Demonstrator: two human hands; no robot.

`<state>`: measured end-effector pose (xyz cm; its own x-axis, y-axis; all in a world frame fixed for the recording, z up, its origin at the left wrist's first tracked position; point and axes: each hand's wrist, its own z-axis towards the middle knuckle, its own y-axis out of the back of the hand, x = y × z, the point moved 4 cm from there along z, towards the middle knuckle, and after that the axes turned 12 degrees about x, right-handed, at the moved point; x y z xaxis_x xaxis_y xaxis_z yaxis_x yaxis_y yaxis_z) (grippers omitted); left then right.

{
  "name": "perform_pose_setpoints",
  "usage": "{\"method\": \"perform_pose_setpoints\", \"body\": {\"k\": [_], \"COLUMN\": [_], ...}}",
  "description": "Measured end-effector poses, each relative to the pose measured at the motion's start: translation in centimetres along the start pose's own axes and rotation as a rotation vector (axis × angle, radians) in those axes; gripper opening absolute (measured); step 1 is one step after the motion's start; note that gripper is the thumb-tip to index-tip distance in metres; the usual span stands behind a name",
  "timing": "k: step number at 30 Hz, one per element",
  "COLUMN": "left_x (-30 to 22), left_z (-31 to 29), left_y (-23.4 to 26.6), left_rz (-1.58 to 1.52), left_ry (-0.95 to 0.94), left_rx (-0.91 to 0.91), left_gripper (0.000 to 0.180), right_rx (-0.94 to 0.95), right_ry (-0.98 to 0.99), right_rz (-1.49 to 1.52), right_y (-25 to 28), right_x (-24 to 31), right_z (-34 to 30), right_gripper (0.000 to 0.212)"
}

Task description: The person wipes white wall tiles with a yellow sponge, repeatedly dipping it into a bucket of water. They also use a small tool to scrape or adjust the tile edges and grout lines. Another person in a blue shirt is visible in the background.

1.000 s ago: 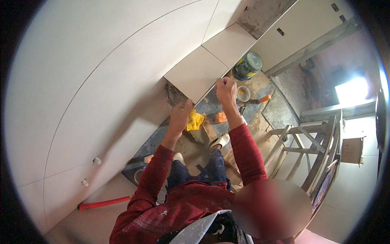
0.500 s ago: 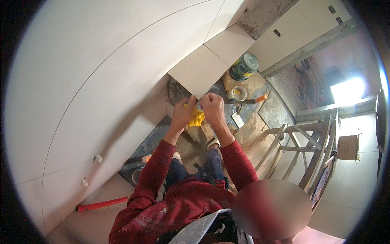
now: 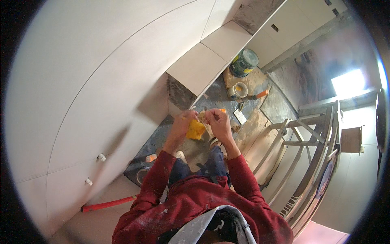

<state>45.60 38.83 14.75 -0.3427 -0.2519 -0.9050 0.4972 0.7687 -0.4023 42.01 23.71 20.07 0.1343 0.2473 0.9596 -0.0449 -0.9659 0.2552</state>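
My left hand [image 3: 180, 126] is closed, with a yellow cloth [image 3: 196, 130] hanging from it on its right side. A small white bit [image 3: 193, 107] shows at its fingertips. Close by on the right, my right hand [image 3: 219, 123] is curled with its fingertips pinched together; what they hold, if anything, is too small to make out. Both hands are in front of me, just below the near corner of a tiled ledge [image 3: 197, 67], and apart from it.
Beyond my hands stand a dark green bucket [image 3: 245, 63] and a small white tub [image 3: 238, 90]. An orange-handled tool [image 3: 262, 94] and a white rectangular piece [image 3: 239, 116] lie near the tub. At right leans a wooden ladder [image 3: 302, 142]; at left, pipe stubs [image 3: 101, 157] jut from the tiled wall.
Both hands have drawn back toward me from the ledge's corner, moving slightly apart. The yellow cloth has moved back with my left hand, and the ledge's edge is now uncovered.
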Motion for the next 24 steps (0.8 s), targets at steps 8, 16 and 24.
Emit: {"method": "perform_pose_setpoints", "body": {"k": [8, 16, 24], "left_x": [5.0, 7.1, 4.6], "left_z": [-2.2, -2.5, -2.7], "left_y": [-3.7, -2.0, -2.7], "left_rz": [-0.326, -0.510, -0.870], "left_ry": [0.153, 0.207, 0.272], "left_rx": [-0.047, -0.337, -0.217], "left_gripper": [0.027, 0.024, 0.017], "right_rx": [0.178, 0.241, 0.225], "right_ry": [-0.227, 0.149, 0.214], "right_rz": [-0.032, -0.303, -0.131], "right_y": [0.5, -1.1, -0.9], "right_x": [-5.2, -5.0, -6.5], "right_z": [-2.7, -6.7, -5.6], "right_gripper": [0.032, 0.069, 0.063]}}
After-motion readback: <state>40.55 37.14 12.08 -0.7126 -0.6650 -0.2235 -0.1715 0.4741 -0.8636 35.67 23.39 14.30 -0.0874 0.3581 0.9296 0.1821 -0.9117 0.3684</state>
